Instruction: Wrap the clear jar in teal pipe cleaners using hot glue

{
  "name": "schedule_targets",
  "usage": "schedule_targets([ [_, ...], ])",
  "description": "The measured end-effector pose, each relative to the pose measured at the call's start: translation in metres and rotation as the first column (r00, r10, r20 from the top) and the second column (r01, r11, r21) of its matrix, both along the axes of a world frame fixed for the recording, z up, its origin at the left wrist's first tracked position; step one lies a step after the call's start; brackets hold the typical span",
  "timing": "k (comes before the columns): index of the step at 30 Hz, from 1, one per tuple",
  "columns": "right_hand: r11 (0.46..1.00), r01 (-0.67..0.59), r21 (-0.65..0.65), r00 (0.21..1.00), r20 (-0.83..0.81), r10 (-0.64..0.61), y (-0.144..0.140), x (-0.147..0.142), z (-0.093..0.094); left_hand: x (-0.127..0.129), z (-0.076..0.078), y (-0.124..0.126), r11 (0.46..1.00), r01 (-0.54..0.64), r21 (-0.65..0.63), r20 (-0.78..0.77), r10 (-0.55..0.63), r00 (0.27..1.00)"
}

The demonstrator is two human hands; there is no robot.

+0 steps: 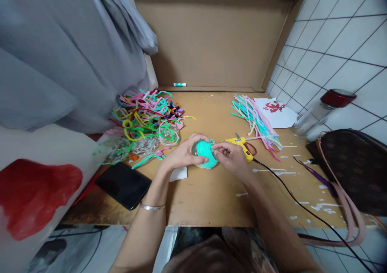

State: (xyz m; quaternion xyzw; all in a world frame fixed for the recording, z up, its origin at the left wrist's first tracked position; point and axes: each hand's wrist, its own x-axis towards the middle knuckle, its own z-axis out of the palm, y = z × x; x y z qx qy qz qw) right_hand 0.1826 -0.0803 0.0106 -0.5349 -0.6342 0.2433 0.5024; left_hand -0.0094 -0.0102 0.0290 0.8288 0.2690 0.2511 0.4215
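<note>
Between both hands, low over the wooden table, sits a teal-wrapped ball. The left hand cups its left side with fingers curled over the top, grasping it; the right hand pinches at its right edge with thumb and fingertips. The ball is wound in turquoise fuzzy strands, with clear material showing at the ends. Just beyond the right hand lies a yellow glue gun, its black cord running past the right wrist. Left of the left hand lie tangled coloured pipe cleaners and a black phone.
</note>
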Motion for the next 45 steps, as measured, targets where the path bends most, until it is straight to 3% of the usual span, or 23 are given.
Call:
schedule_targets([
  [17, 0.999, 0.005, -0.034, 0.998, -0.058, -0.007, 0.0, -0.001, -0.001, 0.002, -0.002, 0.0, 0.989, 0.047, 0.138, -0.026, -0.044, 0.999],
  [25, 0.999, 0.03, -0.028, 0.998, -0.057, -0.031, 0.0, -0.002, -0.002, 0.004, 0.002, -0.003, 0.986, 0.026, 0.167, -0.083, -0.012, 0.997],
  [34, 0.999, 0.038, -0.036, 0.996, -0.075, -0.041, 0.001, -0.003, -0.003, 0.012, -0.007, -0.005, 0.974, 0.001, 0.228, -0.088, 0.02, 0.996],
  [45, 0.997, 0.042, -0.065, 0.99, -0.133, -0.051, 0.001, -0.005, -0.003, 0.015, -0.006, -0.008, 0.973, -0.013, 0.23, -0.098, 0.036, 0.995],
])
